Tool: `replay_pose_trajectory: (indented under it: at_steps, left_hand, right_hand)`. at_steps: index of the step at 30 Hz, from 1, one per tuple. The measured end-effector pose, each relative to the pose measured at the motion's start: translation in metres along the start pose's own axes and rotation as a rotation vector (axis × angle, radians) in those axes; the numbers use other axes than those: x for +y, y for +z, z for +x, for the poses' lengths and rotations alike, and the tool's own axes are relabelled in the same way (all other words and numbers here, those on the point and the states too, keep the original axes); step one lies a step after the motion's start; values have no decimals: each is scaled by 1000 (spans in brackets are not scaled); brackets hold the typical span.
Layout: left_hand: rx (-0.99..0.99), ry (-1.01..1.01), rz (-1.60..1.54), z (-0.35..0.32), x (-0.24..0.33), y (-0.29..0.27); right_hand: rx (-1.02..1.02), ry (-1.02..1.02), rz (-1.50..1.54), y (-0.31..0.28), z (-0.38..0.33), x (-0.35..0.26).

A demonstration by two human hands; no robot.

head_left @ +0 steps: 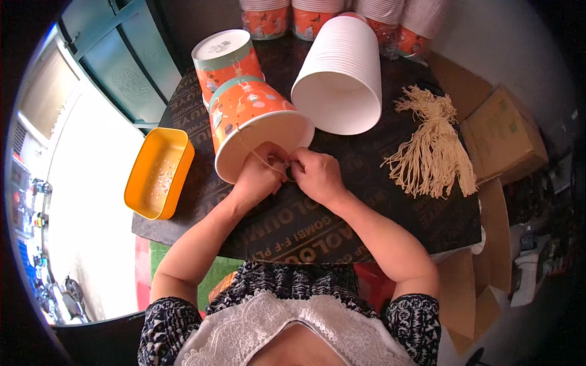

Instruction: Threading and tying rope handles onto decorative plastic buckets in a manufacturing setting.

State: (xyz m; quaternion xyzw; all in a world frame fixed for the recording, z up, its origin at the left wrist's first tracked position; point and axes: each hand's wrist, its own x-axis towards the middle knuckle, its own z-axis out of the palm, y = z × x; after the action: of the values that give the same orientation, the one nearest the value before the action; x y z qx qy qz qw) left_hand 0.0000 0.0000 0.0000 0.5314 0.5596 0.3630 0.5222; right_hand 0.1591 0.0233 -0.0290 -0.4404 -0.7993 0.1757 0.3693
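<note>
One orange paper bucket [259,100] tipped over on a black table [415,219], mouth toward 5 o'clock.

Pinches a cream cord [246,145] between closed fingers of the right hand [320,177], just off the bucket's near rim. Holds the left hand [259,177] close beside, at the bucket's mouth, with curled fingers; cannot tell their exact grip, hidden behind the knuckles. From both hands, at 11 o'clock: this bucket, then beyond it an upturned orange bucket [226,61]. At 1 o'clock: a tilted stack of white buckets [339,67]. Near 3 o'clock: a bundle of cream cords [433,155]. At 9 o'clock: a yellow tub [139,171] with small bits inside.
</note>
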Motion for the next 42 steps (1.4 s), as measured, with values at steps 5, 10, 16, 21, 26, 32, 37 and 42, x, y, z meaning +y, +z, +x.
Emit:
replay_pose_trajectory:
  at_steps: [5,10,16,21,26,32,37,42]
  left_hand:
    - [174,448,258,2,-20,5]
    - [288,519,493,0,-11,6]
    - [319,536,510,3,-16,2]
    - [370,493,477,4,-15,5]
    - [344,404,426,2,-10,6]
    - [338,459,441,1,-12,5]
    - [314,518,455,2,-14,4]
    - [237,480,427,4,-21,0]
  right_hand:
    - [10,-6,5,0,1,0]
    - [-5,-8,12,-2,1,3]
    - [-7,-16,19,-1,1,2]
    - [-26,-2,23,-2,1,2]
    - [-52,46,38,-3,2,2]
    - [-68,104,77,-6,4,-1]
    - [-76,123,77,-6,4,1]
    - [-71,127,120,-6,5,0]
